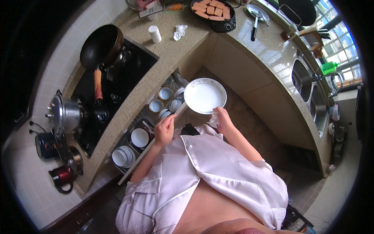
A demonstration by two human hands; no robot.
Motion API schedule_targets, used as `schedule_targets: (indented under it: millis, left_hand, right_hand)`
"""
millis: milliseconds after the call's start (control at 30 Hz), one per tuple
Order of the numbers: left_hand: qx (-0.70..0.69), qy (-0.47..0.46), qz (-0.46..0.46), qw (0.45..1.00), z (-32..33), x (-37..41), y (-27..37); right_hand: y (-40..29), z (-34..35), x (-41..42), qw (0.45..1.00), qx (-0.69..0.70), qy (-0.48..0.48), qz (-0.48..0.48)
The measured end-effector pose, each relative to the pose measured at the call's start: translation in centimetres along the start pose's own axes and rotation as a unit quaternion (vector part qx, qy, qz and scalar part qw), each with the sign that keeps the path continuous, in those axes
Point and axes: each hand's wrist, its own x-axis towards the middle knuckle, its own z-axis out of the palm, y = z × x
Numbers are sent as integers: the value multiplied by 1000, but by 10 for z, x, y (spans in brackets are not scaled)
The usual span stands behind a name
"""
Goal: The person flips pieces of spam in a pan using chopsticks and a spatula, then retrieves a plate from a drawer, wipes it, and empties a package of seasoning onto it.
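My right hand (225,120) grips the near rim of a white plate (203,98) with a patterned border. Bunched under those same fingers is a crumpled white tissue (214,119). My left hand (165,130) is above the front edge of a pulled-out drawer (137,166), its fingers drawn together and no object visible in them. Inside the drawer stand several small bowls (165,93), a white bowl (140,137) with a dark rim, a white spoon (148,127) and a stack of white bowls (122,157).
A dark wok (100,46) and a pressure cooker (65,114) are on the gas hob (134,63). An electric pan (211,13) holds several pink slices. The counter also bears a white cylinder (155,34), crumpled tissue (180,32) and a black-handled utensil (254,30). A double sink (309,93) is at right.
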Motion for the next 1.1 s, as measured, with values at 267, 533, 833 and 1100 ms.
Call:
schedule_targets:
  millis: [267, 533, 833, 1100]
  left_hand:
    - [-31, -94, -29, 995, 8, 29, -3]
    - [-35, -132, -79, 987, 63, 34, -22]
    - [43, -176, -143, 973, 144, 88, -10]
    - [26, -231, -77, 970, 217, 159, 33]
  right_hand:
    - [-6, -17, -3, 995, 41, 87, -22]
    - [-65, -79, 9, 985, 70, 148, -59]
    - [-184, -213, 97, 964, 130, 190, -133]
    - [-277, -322, 190, 960, 147, 197, -135]
